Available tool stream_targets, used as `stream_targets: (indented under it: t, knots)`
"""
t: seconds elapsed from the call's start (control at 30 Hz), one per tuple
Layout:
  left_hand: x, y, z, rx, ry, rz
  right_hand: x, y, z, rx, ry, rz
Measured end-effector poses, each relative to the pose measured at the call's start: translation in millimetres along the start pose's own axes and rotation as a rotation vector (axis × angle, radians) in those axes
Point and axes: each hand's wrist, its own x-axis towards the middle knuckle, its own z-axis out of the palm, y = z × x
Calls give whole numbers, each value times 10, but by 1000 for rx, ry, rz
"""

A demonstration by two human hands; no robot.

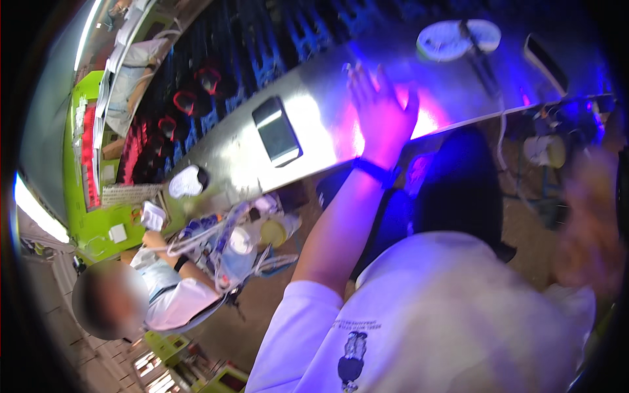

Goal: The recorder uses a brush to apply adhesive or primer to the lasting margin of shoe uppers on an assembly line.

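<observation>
My left hand (380, 111) lies flat on a shiny metal tabletop (314, 111), fingers spread, holding nothing. Pink and blue light falls on it. A dark band (375, 171) circles the wrist, and the arm comes out of a white short sleeve (298, 327). A dark phone-like slab (276, 131) rests on the tabletop to the left of the hand, apart from it. At the right rim a blurred skin-coloured shape (590, 223) looks like my right hand; its fingers cannot be made out.
A white round dish (452, 39) and another flat device (547, 62) sit at the table's far end. Cables, bottles and small items (229, 242) crowd a lower stand. A seated person in a white shirt (177, 301) works at the lower left, beside green benches (85, 216).
</observation>
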Motion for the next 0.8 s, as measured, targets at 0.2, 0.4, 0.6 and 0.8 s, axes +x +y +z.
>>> stream_targets:
  t: [0.2,0.4,0.6,0.8]
  knots:
    - [-50,-29,-193,48,-120,16,-56,1234,1542,350,-120,293]
    - [2,97,-268,20,-59,6,-177,1843,2048,371,-45,515]
    - [-42,56,-236,24,-63,-1,-176,1668,1950,344,25,499]
    - [-74,12,-180,47,-52,9,-221,1718,1948,365,-58,528]
